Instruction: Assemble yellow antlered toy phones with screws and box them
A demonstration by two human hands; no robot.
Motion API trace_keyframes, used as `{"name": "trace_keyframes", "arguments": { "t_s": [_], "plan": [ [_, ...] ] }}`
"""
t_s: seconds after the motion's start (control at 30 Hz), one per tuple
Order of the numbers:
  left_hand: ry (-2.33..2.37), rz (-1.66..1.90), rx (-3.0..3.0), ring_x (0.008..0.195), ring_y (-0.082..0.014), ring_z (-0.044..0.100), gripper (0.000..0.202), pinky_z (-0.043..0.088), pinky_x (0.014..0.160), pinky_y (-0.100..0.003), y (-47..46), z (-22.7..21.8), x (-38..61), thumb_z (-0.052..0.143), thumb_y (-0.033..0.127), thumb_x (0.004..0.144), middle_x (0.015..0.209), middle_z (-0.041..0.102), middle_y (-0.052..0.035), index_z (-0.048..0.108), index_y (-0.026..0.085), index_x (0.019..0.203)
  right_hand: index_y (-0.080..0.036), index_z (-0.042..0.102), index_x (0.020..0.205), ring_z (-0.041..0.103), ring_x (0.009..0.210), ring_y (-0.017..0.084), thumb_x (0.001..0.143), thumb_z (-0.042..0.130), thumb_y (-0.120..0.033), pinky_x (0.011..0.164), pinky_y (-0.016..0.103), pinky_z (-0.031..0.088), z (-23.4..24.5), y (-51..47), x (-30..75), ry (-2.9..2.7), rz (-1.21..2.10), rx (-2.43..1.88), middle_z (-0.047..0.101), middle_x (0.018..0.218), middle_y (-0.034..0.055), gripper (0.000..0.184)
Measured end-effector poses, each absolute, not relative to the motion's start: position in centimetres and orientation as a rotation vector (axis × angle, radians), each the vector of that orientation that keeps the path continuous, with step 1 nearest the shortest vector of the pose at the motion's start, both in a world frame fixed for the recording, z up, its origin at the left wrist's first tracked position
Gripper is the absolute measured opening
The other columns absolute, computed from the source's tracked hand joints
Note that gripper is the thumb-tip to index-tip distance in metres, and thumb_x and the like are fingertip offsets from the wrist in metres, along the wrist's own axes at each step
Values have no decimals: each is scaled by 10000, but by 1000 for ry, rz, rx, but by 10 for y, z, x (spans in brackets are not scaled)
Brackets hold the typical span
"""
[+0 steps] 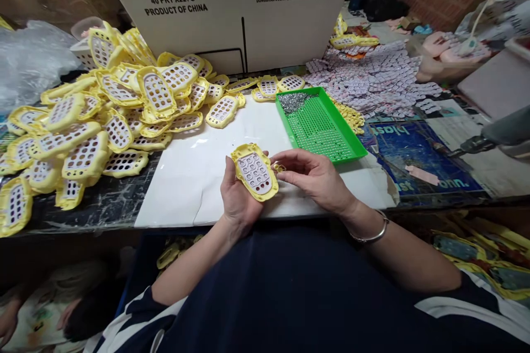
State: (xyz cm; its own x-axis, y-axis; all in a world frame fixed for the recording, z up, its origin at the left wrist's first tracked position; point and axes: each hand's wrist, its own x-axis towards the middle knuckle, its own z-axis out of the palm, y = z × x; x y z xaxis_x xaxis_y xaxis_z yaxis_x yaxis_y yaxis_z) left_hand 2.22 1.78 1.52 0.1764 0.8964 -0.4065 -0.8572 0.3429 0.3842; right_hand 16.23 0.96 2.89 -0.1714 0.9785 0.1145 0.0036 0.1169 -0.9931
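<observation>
My left hand (240,198) is wrapped under a yellow plastic shell (264,194) and holds it tilted, inner side up, over the white sheet. Set in the shell is a white keypad-like panel (253,168) with round raised spots and a few dark holes near its lower end. At the shell's right edge, my right hand (317,179) pinches a small yellow plastic piece (279,167) between thumb and fingers. Whether that piece touches the shell I cannot tell. Just beyond my right hand lies a green tray (348,146) with small metal screws (295,102) in its far left corner.
A large heap of yellow shells (157,91) covers the left side. Right of the tray are small yellow pieces (350,117) and a pile of white panels (368,74). A power screwdriver (492,132) juts in from the right. A printed carton (232,16) stands behind.
</observation>
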Motion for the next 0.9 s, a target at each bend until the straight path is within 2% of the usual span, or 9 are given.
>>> {"name": "trace_keyframes", "arguments": {
  "t_s": [0.2, 0.33, 0.47, 0.6, 0.73, 0.9],
  "plan": [
    [676, 1275, 125, 916, -241, 687, 536, 485, 954, -444, 19, 15, 22, 303, 537, 927, 889, 709, -87, 667, 150, 1003, -166, 737, 849, 665, 738, 116, 774, 662, -147, 656, 216, 531, 30, 4, 162, -1782, 895, -1071, 728, 830, 31, 109],
    [656, 1304, 159, 849, -214, 692, 539, 489, 955, -429, 19, 15, 21, 306, 538, 927, 893, 708, -80, 673, 146, 975, -164, 707, 1001, 678, 826, 131, 804, 653, -170, 730, 233, 547, 33, 2, 162, -1959, 902, -1071, 735, 946, 45, 204],
    [657, 1313, 180, 840, -205, 690, 534, 492, 953, -427, 19, 14, 21, 299, 534, 930, 898, 711, -75, 667, 156, 1013, -142, 670, 1083, 681, 881, 130, 867, 557, -123, 791, 236, 548, 29, 1, 162, -2149, 657, -935, 733, 998, 68, 244],
    [657, 1320, 199, 876, -212, 691, 537, 485, 962, -424, 18, 14, 22, 281, 524, 937, 885, 715, -72, 657, 161, 1063, -123, 676, 1043, 672, 793, 112, 904, 500, -128, 696, 195, 545, 20, 0, 160, -2200, 277, -886, 729, 904, 76, 225],
    [644, 1322, 193, 988, -236, 670, 540, 467, 985, -430, 17, 16, 23, 260, 505, 946, 875, 712, -80, 667, 156, 1016, -183, 705, 915, 624, 743, 129, 913, 498, -193, 661, 223, 524, 13, 2, 157, -2242, -162, -941, 707, 843, 54, 207],
    [639, 1312, 179, 1021, -246, 658, 523, 468, 981, -429, 18, 15, 22, 276, 498, 944, 898, 707, -90, 671, 159, 992, -198, 693, 923, 557, 710, 159, 921, 415, -144, 643, 278, 503, 9, 3, 152, -2389, -242, -904, 700, 815, 61, 284]
  ]
}}
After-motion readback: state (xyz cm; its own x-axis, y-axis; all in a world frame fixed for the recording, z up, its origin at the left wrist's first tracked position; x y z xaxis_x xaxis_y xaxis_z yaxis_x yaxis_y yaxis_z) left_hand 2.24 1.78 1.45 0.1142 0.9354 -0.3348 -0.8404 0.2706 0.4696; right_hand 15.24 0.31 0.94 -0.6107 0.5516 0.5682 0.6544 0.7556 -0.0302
